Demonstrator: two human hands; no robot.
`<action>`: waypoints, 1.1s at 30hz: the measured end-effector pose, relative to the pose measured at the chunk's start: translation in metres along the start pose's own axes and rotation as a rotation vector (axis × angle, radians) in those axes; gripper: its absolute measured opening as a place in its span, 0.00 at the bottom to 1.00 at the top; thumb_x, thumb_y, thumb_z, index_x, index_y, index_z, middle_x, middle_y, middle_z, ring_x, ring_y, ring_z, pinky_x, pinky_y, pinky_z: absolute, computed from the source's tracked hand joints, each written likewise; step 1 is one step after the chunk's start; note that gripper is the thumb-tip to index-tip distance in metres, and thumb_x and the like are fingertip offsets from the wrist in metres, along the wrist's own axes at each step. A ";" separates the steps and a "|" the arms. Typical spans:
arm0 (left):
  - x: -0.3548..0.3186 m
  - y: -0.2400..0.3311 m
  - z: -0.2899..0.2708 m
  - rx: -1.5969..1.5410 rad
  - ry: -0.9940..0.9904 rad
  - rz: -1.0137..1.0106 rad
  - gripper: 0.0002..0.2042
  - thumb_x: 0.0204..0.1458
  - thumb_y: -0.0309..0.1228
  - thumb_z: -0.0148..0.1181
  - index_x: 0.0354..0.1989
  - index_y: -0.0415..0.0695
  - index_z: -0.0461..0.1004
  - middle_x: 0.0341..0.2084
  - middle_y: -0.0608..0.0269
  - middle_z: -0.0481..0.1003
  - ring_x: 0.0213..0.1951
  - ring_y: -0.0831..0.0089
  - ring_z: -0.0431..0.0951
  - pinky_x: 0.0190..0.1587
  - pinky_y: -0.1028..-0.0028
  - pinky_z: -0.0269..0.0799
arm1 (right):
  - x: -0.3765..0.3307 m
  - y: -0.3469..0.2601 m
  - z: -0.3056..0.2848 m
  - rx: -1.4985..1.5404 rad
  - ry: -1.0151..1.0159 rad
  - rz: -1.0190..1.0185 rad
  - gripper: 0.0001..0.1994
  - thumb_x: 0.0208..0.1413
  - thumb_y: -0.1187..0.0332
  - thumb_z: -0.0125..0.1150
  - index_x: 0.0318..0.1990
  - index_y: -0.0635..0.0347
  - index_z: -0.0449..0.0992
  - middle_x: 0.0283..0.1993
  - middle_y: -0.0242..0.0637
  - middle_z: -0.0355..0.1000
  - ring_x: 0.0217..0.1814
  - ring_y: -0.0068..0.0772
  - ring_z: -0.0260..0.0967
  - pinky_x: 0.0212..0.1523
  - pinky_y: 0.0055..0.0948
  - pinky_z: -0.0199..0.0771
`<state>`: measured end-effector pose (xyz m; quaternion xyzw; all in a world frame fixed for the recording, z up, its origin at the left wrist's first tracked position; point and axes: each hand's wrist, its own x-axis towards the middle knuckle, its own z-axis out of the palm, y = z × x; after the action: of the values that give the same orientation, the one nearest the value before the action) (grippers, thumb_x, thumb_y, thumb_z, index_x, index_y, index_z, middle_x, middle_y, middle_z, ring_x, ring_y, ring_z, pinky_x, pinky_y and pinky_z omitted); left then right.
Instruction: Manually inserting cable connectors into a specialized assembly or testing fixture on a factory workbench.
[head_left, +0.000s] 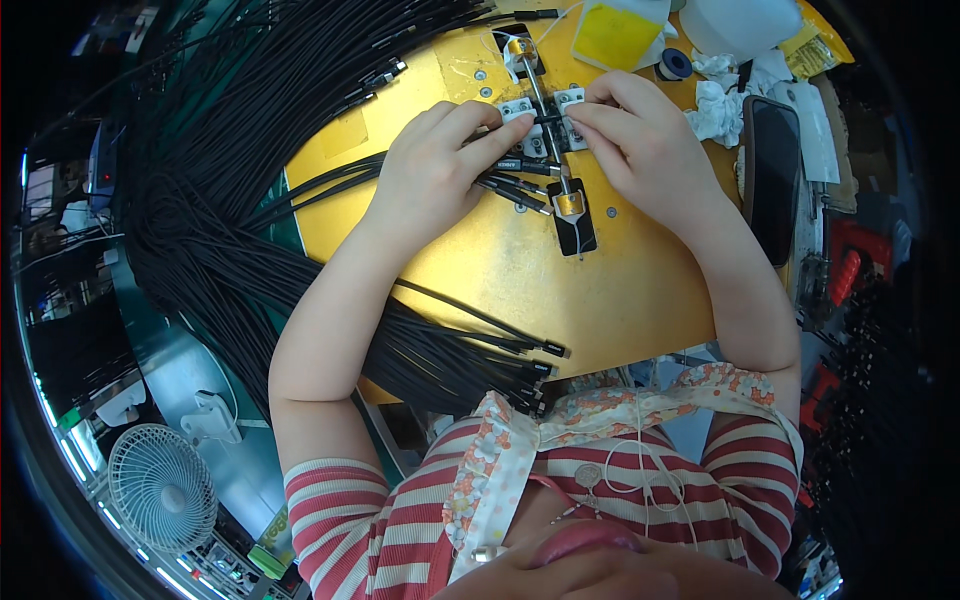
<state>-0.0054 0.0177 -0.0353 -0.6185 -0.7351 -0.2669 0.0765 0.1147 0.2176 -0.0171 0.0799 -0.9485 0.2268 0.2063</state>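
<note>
Hands meet over a small jig (548,140) on a yellow board (520,270). Left hand (432,170) pinches a thin black cable (515,163) between thumb and forefinger, its tip at the white clamp blocks (518,107). Right hand (640,140) has fingertips pressed closed on the same cable just right of the jig's rod. Loose cables (200,170) fan out left of the left hand; more lie below its wrist. Phone (770,175) rests right of the right hand.

Matt black cables (230,180) cross a glossy yellow board (520,290).
</note>
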 end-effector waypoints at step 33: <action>-0.010 0.011 -0.022 -0.080 0.212 0.164 0.14 0.41 0.25 0.68 0.39 0.40 0.78 0.19 0.65 0.71 0.19 0.72 0.73 0.19 0.75 0.67 | -0.004 -0.018 -0.003 1.005 -0.196 0.477 0.08 0.59 0.67 0.59 0.33 0.64 0.74 0.23 0.21 0.63 0.26 0.11 0.56 0.26 0.17 0.57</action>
<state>0.0027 -0.0008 -0.0182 -0.6475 -0.6584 -0.3530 0.1506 0.1234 0.2028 -0.0094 -0.0275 -0.7303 0.6826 -0.0031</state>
